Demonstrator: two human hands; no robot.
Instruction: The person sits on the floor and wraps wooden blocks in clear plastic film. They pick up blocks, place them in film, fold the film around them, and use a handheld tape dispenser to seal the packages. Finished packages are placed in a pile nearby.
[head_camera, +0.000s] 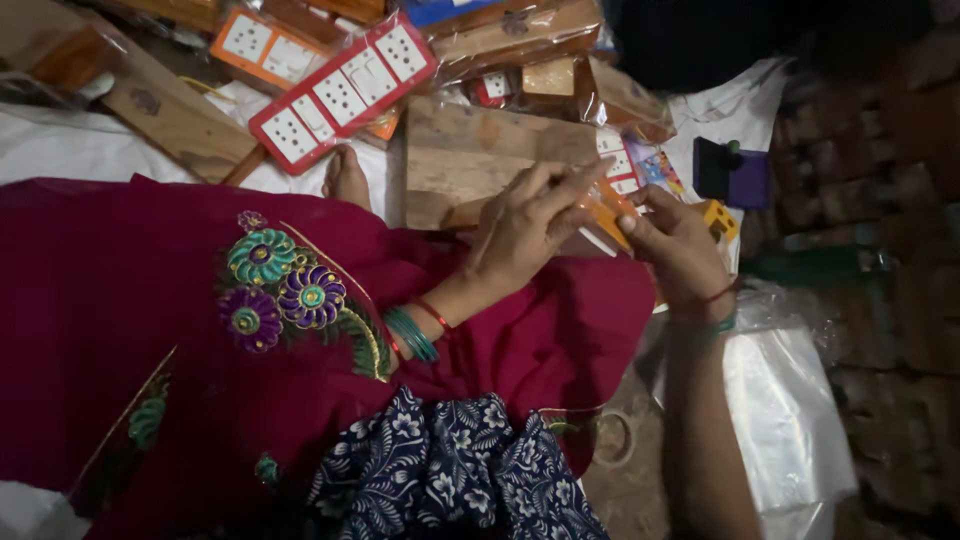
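Observation:
My left hand (525, 225) and my right hand (680, 250) meet over my lap and together hold an orange switch board (612, 212) with white sockets. The left hand's fingers lie across its top face. The right hand pinches its near right end, beside a small yellow piece (720, 215). Most of the board is hidden under the fingers. Green and red bangles sit on both wrists. A rough wooden box (470, 160) lies just behind the left hand.
A long red switch board in clear wrap (340, 95) and an orange one (262, 50) lie at the back among wooden boxes (175, 115). A bare foot (347, 178) rests on white cloth. A purple and black object (732, 172) sits right; clear plastic bags (785, 410) lie lower right.

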